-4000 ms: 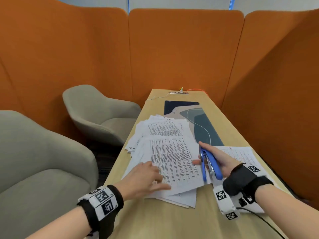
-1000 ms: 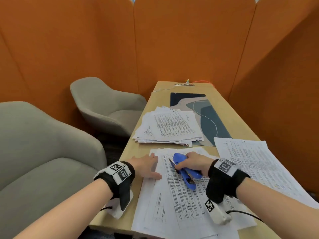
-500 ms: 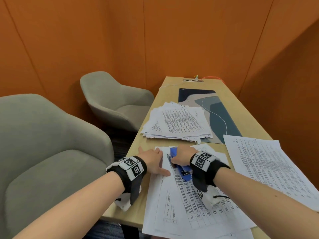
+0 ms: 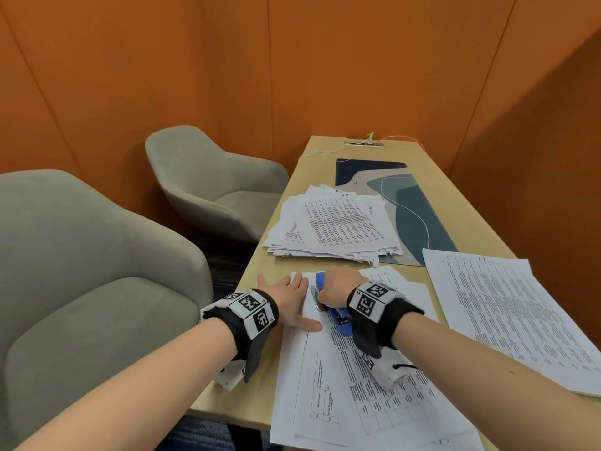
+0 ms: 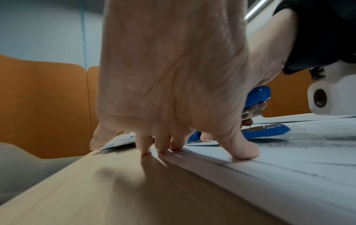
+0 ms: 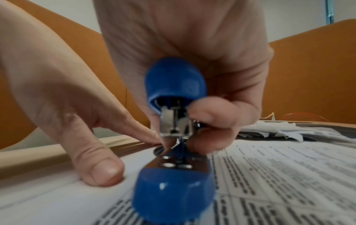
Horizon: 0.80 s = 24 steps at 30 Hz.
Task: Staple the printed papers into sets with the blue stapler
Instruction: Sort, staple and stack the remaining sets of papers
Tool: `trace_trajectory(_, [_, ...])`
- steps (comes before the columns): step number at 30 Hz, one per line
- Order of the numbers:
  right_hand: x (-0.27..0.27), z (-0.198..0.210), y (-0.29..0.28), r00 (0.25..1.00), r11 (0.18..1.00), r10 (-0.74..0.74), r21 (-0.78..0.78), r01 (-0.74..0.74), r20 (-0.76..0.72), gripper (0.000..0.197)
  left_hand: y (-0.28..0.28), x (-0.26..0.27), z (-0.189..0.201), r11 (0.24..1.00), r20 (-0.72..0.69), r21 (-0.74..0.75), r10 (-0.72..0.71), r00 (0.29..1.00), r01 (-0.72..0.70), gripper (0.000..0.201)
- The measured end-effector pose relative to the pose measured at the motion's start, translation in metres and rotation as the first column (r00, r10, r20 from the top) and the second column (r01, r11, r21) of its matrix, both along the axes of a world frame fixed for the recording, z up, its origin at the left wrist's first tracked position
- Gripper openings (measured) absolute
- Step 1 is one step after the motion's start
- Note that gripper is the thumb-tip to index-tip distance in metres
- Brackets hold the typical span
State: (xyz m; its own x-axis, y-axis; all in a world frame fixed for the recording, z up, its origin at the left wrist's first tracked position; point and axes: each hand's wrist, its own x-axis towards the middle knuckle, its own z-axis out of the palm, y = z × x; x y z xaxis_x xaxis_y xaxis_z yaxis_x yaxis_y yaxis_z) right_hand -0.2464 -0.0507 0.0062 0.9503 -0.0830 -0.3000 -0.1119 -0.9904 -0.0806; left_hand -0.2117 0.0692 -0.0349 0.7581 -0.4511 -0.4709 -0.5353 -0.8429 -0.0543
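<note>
Beneath the right hand (image 4: 336, 284), the blue stapler (image 6: 174, 152) is gripped with its mouth apart, apparently ready to bind a corner; beside it, the printed papers (image 4: 351, 379) are pinned to the bench (image 4: 257, 395) by the flat, spread left hand (image 4: 289, 296), likely to prevent shifting.

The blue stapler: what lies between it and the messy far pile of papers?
In the head view, only the printed set under the blue stapler, then bare table before the far pile.
</note>
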Motion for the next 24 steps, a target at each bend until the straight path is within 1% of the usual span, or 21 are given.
trace_trajectory(1, [0.0, 0.001, 0.002, 1.0, 1.0, 0.009, -0.004, -0.009, 0.009, 0.016, 0.0, 0.0, -0.001, 1.0, -0.002, -0.005, 0.0, 1.0, 0.0, 0.106])
trace_trajectory(3, [0.001, 0.001, 0.003, 1.0, 1.0, -0.005, -0.003, 0.005, 0.031, 0.013, 0.001, -0.001, -0.001, 1.0, -0.008, -0.014, 0.0, 1.0, 0.0, 0.106])
trace_trajectory(7, [0.002, -0.004, 0.002, 0.998, 0.994, -0.051, 0.095, 0.047, 0.046, 0.021, 0.002, -0.003, 0.002, 1.0, -0.024, -0.025, 0.012, 1.0, -0.013, 0.106])
trace_trajectory(10, [0.0, -0.01, -0.009, 0.993, 0.963, -0.114, 0.243, 0.117, -0.025, 0.03, 0.003, -0.005, 0.003, 1.0, -0.031, -0.022, 0.017, 0.999, -0.018, 0.107])
trace_trajectory(11, [-0.003, -0.01, -0.012, 0.991, 0.956, -0.13, 0.259, 0.137, -0.045, 0.032, 0.003, -0.005, 0.004, 0.999, -0.03, -0.026, 0.019, 0.999, -0.019, 0.107])
trace_trajectory(13, [-0.01, -0.012, -0.016, 0.988, 0.961, -0.139, 0.232, 0.151, -0.067, 0.033, 0.002, -0.006, 0.005, 0.999, -0.032, -0.021, 0.024, 0.999, -0.025, 0.108])
trace_trajectory(16, [-0.017, -0.022, -0.015, 0.987, 0.967, -0.158, 0.2, 0.159, -0.017, 0.047, -0.001, -0.005, 0.003, 1.0, -0.029, 0.005, 0.024, 0.999, -0.024, 0.107])
trace_trajectory(20, [-0.014, -0.032, -0.006, 0.976, 0.957, -0.214, 0.211, 0.199, 0.048, 0.045, -0.002, -0.003, 0.002, 1.0, -0.02, 0.025, 0.017, 1.0, -0.017, 0.107])
trace_trajectory(24, [-0.007, -0.035, -0.001, 0.962, 0.939, -0.267, 0.24, 0.246, 0.06, 0.044, -0.003, -0.004, 0.003, 0.999, -0.006, 0.042, 0.01, 1.0, -0.01, 0.106])
